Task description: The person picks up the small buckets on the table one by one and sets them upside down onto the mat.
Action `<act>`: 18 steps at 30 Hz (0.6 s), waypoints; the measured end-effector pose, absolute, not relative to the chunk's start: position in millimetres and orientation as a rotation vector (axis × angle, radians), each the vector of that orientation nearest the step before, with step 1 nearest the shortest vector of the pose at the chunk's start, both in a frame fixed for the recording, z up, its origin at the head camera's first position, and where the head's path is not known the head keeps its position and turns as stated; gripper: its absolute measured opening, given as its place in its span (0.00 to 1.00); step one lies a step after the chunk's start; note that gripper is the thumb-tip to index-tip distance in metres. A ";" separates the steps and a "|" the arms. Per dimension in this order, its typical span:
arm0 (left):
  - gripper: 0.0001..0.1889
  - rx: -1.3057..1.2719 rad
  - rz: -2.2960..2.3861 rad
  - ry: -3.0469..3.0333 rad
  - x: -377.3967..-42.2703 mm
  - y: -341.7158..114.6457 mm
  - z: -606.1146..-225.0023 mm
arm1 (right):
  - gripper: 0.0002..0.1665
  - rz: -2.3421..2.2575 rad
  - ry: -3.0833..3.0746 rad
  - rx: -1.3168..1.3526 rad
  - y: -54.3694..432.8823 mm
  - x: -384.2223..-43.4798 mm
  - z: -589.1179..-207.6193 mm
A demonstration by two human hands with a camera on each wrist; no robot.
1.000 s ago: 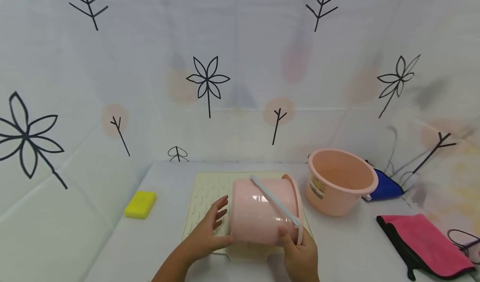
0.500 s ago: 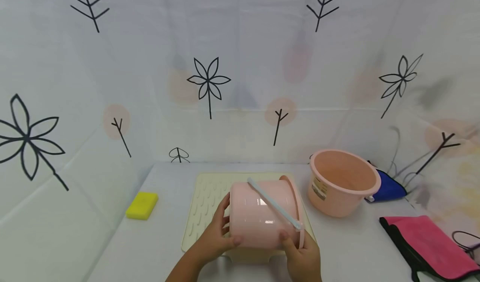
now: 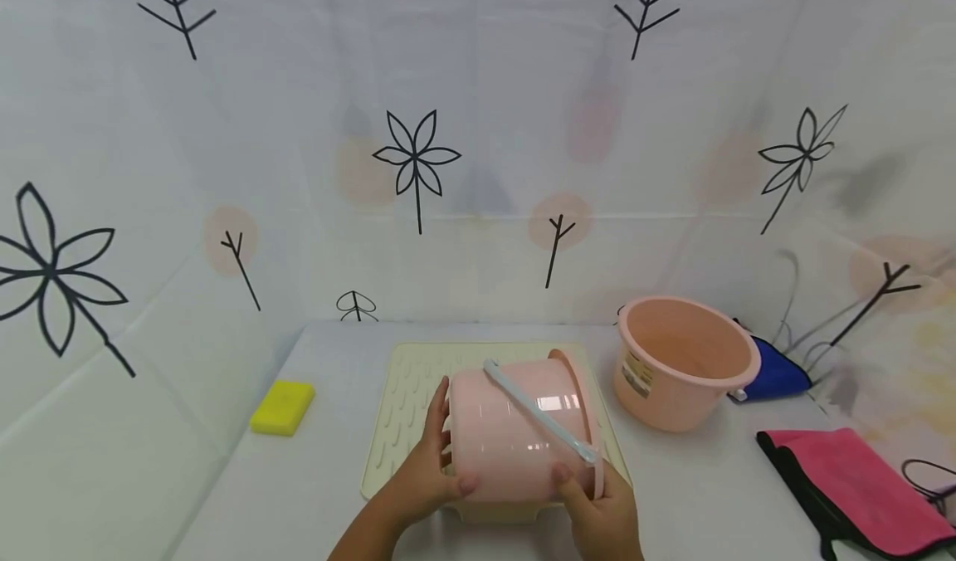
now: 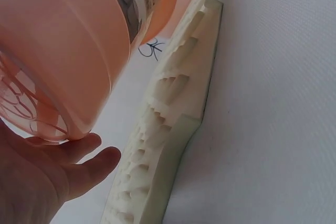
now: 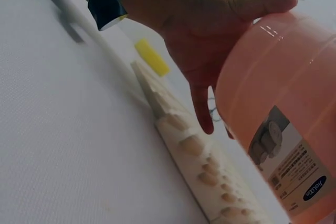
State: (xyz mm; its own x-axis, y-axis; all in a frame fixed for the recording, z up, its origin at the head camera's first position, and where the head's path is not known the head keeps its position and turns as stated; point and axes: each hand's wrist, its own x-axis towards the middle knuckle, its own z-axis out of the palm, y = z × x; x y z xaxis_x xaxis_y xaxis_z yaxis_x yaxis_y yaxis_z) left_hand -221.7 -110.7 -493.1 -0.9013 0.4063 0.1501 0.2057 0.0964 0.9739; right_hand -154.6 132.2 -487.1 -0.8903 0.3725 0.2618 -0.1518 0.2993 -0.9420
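Note:
A pink plastic bucket (image 3: pixel 515 428) lies on its side in the air over a cream washboard (image 3: pixel 407 412) with rows of raised bumps. Its mouth faces right, and a pale blue handle (image 3: pixel 538 412) slants across its wall. My left hand (image 3: pixel 421 470) holds the base end, thumb on the near side and fingers behind. The right wrist view shows this left hand (image 5: pixel 202 30) spread around the base, and a printed label (image 5: pixel 289 156) on the bucket's underside. At the rim end my right hand (image 3: pixel 605 511) grips the bucket, thumb on the wall, other fingers mostly hidden.
A second peach bucket (image 3: pixel 657 395) stands upright at the back right, with a blue cloth-like item (image 3: pixel 773 374) partly behind it. A pink cloth item with black edging (image 3: pixel 851 486) lies at the right. On the left is a yellow sponge-like block (image 3: pixel 282 408).
My left hand has come up against the bucket's base; its fingers stood apart from it a second ago. The bucket has shifted slightly left and lower, tilting a little. My right hand keeps its grip.

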 end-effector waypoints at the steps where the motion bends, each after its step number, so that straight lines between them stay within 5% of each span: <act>1: 0.67 0.636 1.911 2.204 -221.8 -110.9 -493.7 | 0.10 1.622 -2.142 -0.179 132.7 -154.3 -487.3; 10: 0.66 0.668 1.915 2.228 -220.6 -114.4 -490.7 | 0.03 1.658 -2.061 0.043 131.0 -150.6 -487.3; 18: 0.59 0.687 1.967 2.279 -219.3 -113.1 -489.6 | 0.09 1.589 -2.001 0.316 136.5 -153.7 -490.9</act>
